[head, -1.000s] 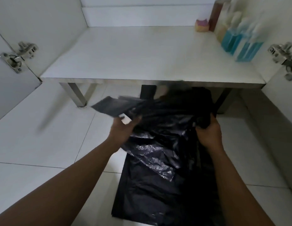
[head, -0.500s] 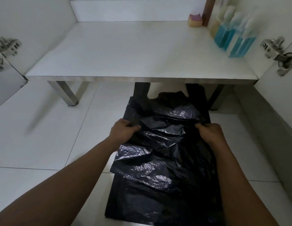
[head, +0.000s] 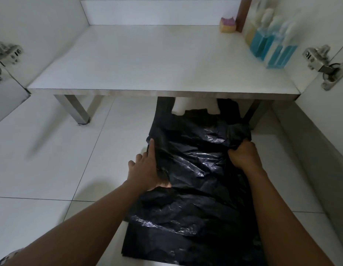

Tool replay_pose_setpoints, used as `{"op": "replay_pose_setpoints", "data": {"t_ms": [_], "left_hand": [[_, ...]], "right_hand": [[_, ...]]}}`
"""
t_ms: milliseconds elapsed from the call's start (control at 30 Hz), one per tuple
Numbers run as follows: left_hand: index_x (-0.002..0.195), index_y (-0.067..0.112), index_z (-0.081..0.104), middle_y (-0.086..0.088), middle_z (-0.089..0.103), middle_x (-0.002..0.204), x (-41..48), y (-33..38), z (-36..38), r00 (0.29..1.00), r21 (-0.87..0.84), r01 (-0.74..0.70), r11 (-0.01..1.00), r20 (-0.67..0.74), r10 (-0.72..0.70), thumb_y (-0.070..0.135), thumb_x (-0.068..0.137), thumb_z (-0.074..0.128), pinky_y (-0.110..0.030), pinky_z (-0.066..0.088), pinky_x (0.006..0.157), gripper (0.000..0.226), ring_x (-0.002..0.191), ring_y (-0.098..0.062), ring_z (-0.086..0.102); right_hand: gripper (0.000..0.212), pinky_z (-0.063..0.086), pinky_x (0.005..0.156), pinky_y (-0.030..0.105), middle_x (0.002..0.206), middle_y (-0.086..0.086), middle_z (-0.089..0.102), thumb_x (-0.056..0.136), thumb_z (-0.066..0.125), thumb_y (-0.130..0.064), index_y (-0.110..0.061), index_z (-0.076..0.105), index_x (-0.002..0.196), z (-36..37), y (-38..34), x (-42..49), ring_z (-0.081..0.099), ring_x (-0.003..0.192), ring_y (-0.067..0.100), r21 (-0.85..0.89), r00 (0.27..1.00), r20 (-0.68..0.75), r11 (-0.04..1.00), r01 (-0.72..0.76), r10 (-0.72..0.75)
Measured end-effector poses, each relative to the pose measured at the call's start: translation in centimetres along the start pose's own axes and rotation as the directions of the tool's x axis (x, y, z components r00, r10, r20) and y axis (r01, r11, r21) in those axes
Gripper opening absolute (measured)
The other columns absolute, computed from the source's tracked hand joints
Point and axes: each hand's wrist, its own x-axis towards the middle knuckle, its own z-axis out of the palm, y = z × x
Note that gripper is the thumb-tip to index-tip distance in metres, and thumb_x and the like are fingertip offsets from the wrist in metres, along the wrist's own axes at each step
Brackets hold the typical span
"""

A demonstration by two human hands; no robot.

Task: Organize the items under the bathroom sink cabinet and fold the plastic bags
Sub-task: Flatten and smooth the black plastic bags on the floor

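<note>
A black plastic bag (head: 197, 166) lies spread on the white tiled floor in front of the cabinet, its two handles reaching under the shelf. My left hand (head: 145, 167) lies on the bag's left edge with the forefinger stretched forward and the thumb under the plastic. My right hand (head: 243, 156) grips the bag's right edge with curled fingers. More black plastic (head: 186, 237) lies underneath, nearer to me.
The white cabinet shelf (head: 147, 60) stands on metal legs (head: 78, 110). At its back right stand blue spray bottles (head: 272, 48), a brown bottle (head: 243, 12) and a small pink-and-yellow item (head: 227, 25). Door hinges (head: 320, 64) flank the opening.
The bag went from held up and flapping to laid flat on the floor. My left hand moved from pinching the edge to lying along it with a finger stretched out.
</note>
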Motion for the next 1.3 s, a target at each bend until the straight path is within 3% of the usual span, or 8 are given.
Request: {"op": "replay_pose_setpoints", "data": {"t_ms": [67,200,333,467,667,833,1067,1300], "left_hand": [[0.155,0.027,-0.014,-0.004,0.036,0.154,-0.1,0.1,0.0,1.000,0.050,-0.018,0.999,-0.008,0.019,0.077,0.048,0.081,-0.055,0.029,0.113,0.152,0.139,-0.031,0.035],[0.155,0.034,0.006,-0.002,0.034,0.151,-0.1,-0.4,0.1,0.999,0.161,-0.035,0.986,0.035,0.030,0.087,0.044,0.074,-0.054,0.029,0.112,0.140,0.138,-0.029,0.033],[0.155,0.034,0.014,-0.002,0.030,0.152,-0.1,-0.6,0.1,0.997,0.191,-0.024,0.981,0.081,0.009,0.093,0.040,0.067,-0.055,0.027,0.114,0.140,0.140,-0.030,0.029],[0.154,0.034,0.018,-0.002,0.029,0.153,0.0,-0.6,0.0,0.996,0.200,-0.032,0.979,0.092,0.014,0.094,0.039,0.067,-0.056,0.026,0.114,0.138,0.140,-0.030,0.027],[0.150,0.032,0.027,-0.001,0.031,0.150,-0.1,-0.2,-0.5,0.996,0.233,-0.018,0.972,0.085,-0.002,0.097,0.037,0.062,-0.056,0.026,0.113,0.135,0.138,-0.030,0.028],[0.141,0.031,0.039,0.002,0.033,0.145,-0.5,3.0,-0.3,0.946,0.121,-0.213,0.970,-0.225,0.235,0.098,0.052,0.051,-0.050,0.022,0.113,0.112,0.136,-0.024,0.027],[0.157,0.024,0.015,-0.004,0.009,0.162,2.4,7.4,2.6,0.935,0.156,-0.344,0.926,0.147,0.323,0.090,0.040,0.071,-0.066,0.002,0.118,0.145,0.151,-0.032,-0.003],[0.157,0.026,0.006,-0.002,-0.005,0.164,3.1,7.5,3.7,0.936,0.105,-0.322,0.941,0.183,0.300,0.088,0.035,0.076,-0.071,-0.007,0.115,0.153,0.151,-0.033,-0.018]], "right_hand": [[0.060,0.040,0.104,0.028,0.145,0.020,0.045,0.089,0.061,-0.016,-0.003,0.041,0.144,-0.4,-0.9,-0.8,0.046,0.131,0.030,0.068,0.965,-0.128,0.969,0.238,-0.229],[0.051,0.023,0.102,0.001,0.154,-0.001,0.029,0.099,0.049,-0.008,-0.004,0.038,0.149,-0.5,-2.9,-2.3,0.026,0.140,-0.004,-0.058,0.653,-0.450,0.750,0.659,-0.609],[0.039,0.044,0.082,0.026,0.126,0.020,0.059,0.089,0.058,-0.018,-0.003,0.057,0.125,0.1,-0.7,0.4,0.060,0.108,0.032,-0.102,0.993,0.111,0.994,0.046,-0.035],[0.020,0.045,0.066,0.027,0.097,0.015,0.063,0.087,0.060,-0.018,-0.001,0.062,0.096,0.3,-0.6,0.4,0.058,0.078,0.026,-0.091,0.994,0.101,0.995,-0.042,0.051],[0.042,0.048,0.091,0.030,0.125,0.014,0.062,0.088,0.065,-0.015,-0.007,0.059,0.129,0.0,-1.0,0.2,0.060,0.105,0.025,0.103,0.988,-0.019,0.982,0.157,-0.156],[0.068,0.051,0.093,0.034,0.130,0.006,0.057,0.081,0.079,-0.019,-0.018,0.043,0.139,-0.8,-1.4,0.4,0.059,0.106,0.020,0.551,0.995,0.096,0.832,-0.066,0.015],[0.049,0.046,0.098,0.031,0.134,-0.004,0.060,0.092,0.060,-0.021,-0.032,0.052,0.139,-2.2,-2.3,2.1,0.059,0.120,0.016,0.672,0.777,0.583,0.678,-0.298,-0.236],[0.038,0.056,0.075,0.022,0.117,0.000,0.070,0.094,0.045,-0.010,-0.015,0.060,0.129,-2.1,-6.6,6.7,0.070,0.099,0.014,0.726,0.823,0.533,0.605,-0.327,-0.195]]}}
